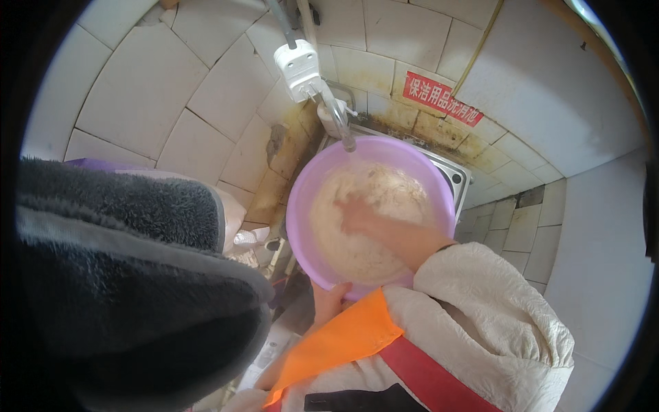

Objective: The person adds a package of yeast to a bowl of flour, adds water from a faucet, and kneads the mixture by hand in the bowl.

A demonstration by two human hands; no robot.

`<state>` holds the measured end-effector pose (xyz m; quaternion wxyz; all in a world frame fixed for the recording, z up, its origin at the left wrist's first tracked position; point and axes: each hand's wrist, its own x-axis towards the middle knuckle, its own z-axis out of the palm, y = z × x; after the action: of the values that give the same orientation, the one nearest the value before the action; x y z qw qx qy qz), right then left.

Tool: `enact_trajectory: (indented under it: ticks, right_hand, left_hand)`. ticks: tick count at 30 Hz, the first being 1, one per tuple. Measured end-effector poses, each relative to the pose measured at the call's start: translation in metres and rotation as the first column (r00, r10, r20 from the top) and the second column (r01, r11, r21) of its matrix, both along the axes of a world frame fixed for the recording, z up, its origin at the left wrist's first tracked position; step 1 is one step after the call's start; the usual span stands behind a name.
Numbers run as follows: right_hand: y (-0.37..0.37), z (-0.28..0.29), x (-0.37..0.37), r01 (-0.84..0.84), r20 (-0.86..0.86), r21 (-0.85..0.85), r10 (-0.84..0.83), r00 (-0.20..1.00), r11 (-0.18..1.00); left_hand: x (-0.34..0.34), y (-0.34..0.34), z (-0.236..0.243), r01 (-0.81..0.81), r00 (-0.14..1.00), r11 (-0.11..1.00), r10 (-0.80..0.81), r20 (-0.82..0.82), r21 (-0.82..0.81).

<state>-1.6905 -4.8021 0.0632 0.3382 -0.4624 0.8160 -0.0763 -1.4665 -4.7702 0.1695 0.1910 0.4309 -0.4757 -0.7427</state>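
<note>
A round purple basin [299,213] stands in the sink corner, holding cloudy, pale liquid with lighter froth or bits toward its far side. My right hand [358,214] dips into this liquid near the middle, its fingers spread and somewhat blurred; whatever lies below the surface is hidden. At the basin's near edge, my left hand [329,301] grips the rim, thumb on top and other fingers mostly out of sight. The metal tap spout [349,141] ends over the basin's far rim, and no clear stream shows from it.
A white box-shaped tap unit [300,70] hangs above the spout. The steel sink edge [456,180] shows behind the basin. Dark grey fluffy cloths [123,206] hang at the left. Tiled walls enclose the corner, with a red label [443,98] on the back one.
</note>
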Motion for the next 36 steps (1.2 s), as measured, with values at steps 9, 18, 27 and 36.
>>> enact_trajectory:
  ticks: [9,18,27,36]
  right_hand:
    - [0.081,0.067,0.008,-0.285,0.122,0.111,0.271,0.955,0.952]
    - [-0.017,0.004,-0.024,0.184,-0.04,0.029,-0.183,0.982,0.983]
    - [0.057,0.05,0.076,-0.524,0.112,0.04,0.517,0.849,0.851]
    - [0.051,-0.02,-0.089,0.17,0.014,0.028,-0.17,0.985,0.985]
  left_hand:
    - [-0.045,-0.172,-0.011,0.378,0.923,0.92,-0.384,0.04,0.104]
    - [-0.016,-0.054,-0.009,0.011,1.0,0.994,-0.009,0.023,-0.107]
    - [-0.021,-0.159,0.009,0.121,0.951,0.992,-0.111,0.29,-0.019]
    - [-0.004,-0.044,-0.01,0.105,0.993,0.994,-0.105,0.047,0.006]
